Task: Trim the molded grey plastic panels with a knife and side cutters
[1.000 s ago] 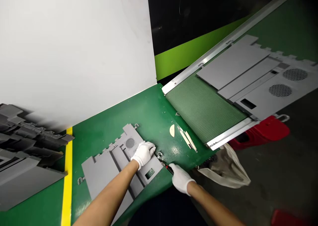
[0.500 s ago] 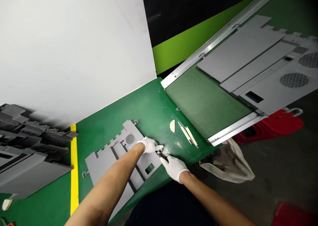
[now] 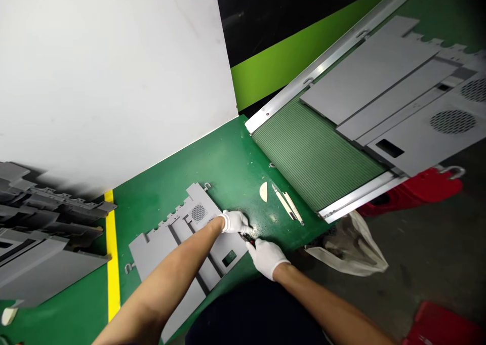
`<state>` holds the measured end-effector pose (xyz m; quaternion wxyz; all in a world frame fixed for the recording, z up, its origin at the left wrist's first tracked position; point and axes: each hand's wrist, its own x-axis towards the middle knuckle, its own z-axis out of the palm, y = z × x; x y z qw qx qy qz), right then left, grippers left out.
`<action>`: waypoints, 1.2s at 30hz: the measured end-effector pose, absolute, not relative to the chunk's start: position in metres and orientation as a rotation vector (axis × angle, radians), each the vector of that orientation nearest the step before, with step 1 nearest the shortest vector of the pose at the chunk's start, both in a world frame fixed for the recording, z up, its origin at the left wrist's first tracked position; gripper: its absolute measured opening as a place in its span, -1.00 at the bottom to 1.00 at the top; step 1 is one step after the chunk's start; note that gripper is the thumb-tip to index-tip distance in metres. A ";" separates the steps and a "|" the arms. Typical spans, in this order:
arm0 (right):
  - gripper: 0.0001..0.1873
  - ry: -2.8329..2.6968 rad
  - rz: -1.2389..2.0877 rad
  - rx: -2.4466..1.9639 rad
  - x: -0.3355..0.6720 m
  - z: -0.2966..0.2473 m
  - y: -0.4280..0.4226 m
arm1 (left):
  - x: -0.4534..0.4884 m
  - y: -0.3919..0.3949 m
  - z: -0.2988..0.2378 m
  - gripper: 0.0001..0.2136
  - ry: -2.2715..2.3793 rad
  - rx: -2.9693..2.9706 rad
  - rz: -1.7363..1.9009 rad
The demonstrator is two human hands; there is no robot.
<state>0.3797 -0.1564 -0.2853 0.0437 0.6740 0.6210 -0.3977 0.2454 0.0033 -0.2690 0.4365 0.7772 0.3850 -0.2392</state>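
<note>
A grey plastic panel (image 3: pixel 163 251) with a round speaker grille and a rectangular cutout lies on the green table (image 3: pixel 222 155). Over the panel's right edge, my left hand (image 3: pixel 236 222) in a white glove has its fingers drawn together; whatever they pinch is too small to make out. My right hand (image 3: pixel 268 258), also gloved, is closed around small dark pliers (image 3: pixel 248 239) with a touch of red. The pliers' tip meets the panel's edge just below my left fingertips. Dark specks are scattered on the table beside them.
A knife (image 3: pixel 283 202), a pale stick (image 3: pixel 293 207) and a cream half-round piece (image 3: pixel 263 191) lie right of the panel. Beyond is a conveyor (image 3: pixel 307 153) carrying another grey panel (image 3: pixel 412 117). Stacked panels (image 3: pixel 41 269) stand left of a yellow stripe (image 3: pixel 113 269). An open bag (image 3: pixel 353 251) hangs below.
My left hand has shifted slightly right along the panel's edge, its fingers more curled. The pliers have turned a little in my right hand. The panel stays in place.
</note>
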 end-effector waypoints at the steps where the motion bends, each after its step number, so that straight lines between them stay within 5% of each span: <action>1: -0.33 1.904 -1.213 2.066 0.380 -0.285 -0.157 | 0.240 0.002 -0.268 -0.62 0.927 1.925 -0.565; 12: -0.36 1.913 -1.179 2.091 0.379 -0.276 -0.155 | 0.222 -0.002 -0.268 -0.72 0.810 1.919 -0.337; 19: -0.38 1.915 -1.048 2.129 0.373 -0.264 -0.157 | 0.270 0.007 -0.275 -0.76 1.387 1.789 -0.642; 26: -0.30 1.605 -1.460 2.371 0.407 -0.266 -0.171 | 0.278 0.005 -0.236 -0.52 1.246 1.593 0.004; 33: -0.47 1.247 -1.695 2.481 0.431 -0.283 -0.204 | 0.398 -0.089 -0.241 -0.61 0.877 1.310 -0.154; 36: -0.38 1.133 -1.691 2.605 0.432 -0.283 -0.208 | 0.407 -0.073 -0.249 -0.55 0.906 1.439 -0.077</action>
